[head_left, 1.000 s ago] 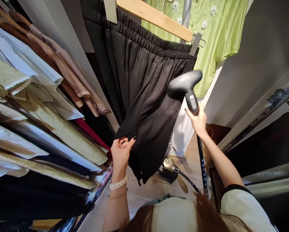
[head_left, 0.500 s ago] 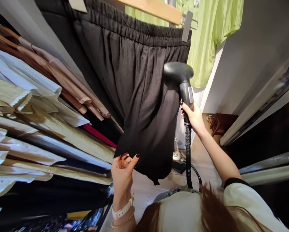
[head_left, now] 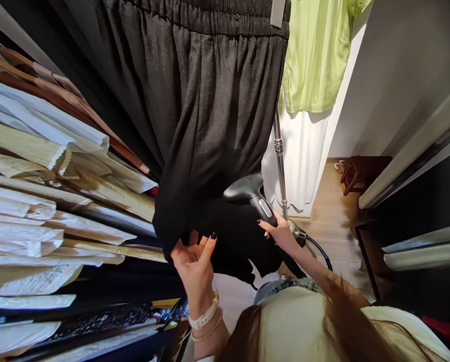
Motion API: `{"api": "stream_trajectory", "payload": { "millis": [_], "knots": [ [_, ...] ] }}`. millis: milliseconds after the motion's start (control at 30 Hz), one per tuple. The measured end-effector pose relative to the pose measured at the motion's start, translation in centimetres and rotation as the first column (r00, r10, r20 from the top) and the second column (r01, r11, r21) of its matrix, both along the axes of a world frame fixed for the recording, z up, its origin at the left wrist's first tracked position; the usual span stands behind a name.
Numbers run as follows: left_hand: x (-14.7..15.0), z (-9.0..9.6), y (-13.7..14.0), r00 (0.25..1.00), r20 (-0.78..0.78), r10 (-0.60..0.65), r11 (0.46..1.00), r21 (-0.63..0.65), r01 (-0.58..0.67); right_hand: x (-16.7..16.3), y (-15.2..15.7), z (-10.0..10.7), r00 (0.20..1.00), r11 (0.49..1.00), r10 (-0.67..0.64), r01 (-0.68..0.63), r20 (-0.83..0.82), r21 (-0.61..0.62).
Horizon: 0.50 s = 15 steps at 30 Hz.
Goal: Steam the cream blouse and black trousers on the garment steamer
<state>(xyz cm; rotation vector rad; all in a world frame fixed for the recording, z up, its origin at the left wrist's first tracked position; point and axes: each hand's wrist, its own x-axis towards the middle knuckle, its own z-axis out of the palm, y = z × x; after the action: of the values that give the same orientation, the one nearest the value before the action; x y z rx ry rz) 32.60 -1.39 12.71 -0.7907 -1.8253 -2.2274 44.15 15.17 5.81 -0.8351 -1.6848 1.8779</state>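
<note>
Black trousers (head_left: 217,95) with a gathered elastic waist hang in front of me, a grey clip (head_left: 277,12) gripping the waistband. Low on the leg, my left hand (head_left: 195,256) pinches the black cloth between thumb and fingers and holds it out to the left. My right hand (head_left: 279,231) is wrapped round the handle of a black garment steamer (head_left: 243,188). The steamer's head lies against or just before the lower part of the cloth; whether it touches, I cannot tell.
Closely packed clothes (head_left: 59,201) hang along the left side. Behind the trousers are a lime-green blouse (head_left: 315,60), white cloth (head_left: 300,161) and a metal pole (head_left: 279,151). A ribbed hose (head_left: 319,249) curves over the floor. A small wooden stool (head_left: 351,178) stands at the far right.
My right hand has brought the steamer down and left, from near the waist to lower on the leg. The left hand keeps its pinch on the cloth. The view has tilted downward.
</note>
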Motion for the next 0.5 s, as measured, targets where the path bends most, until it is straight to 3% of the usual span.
{"api": "stream_trajectory", "payload": {
  "millis": [267, 367, 500],
  "knots": [
    [-0.4, 0.4, -0.5, 0.998, -0.06, -0.01, 0.991, -0.134, 0.002, -3.6, 2.1, 3.8, 0.969, 1.0, -0.013, 0.018, -0.245, 0.018],
    [-1.0, 0.7, -0.8, 0.996, -0.079, -0.034, 0.988, -0.151, 0.022, -4.4, 2.2, 2.6, 0.96, 0.998, -0.049, 0.055, -0.274, 0.015],
    [-1.8, 0.8, -1.4, 0.994, -0.066, -0.084, 0.986, -0.148, 0.074, -4.2, 1.1, -1.1, 0.983, 0.998, -0.015, 0.005, -0.183, -0.055]
  ]
}}
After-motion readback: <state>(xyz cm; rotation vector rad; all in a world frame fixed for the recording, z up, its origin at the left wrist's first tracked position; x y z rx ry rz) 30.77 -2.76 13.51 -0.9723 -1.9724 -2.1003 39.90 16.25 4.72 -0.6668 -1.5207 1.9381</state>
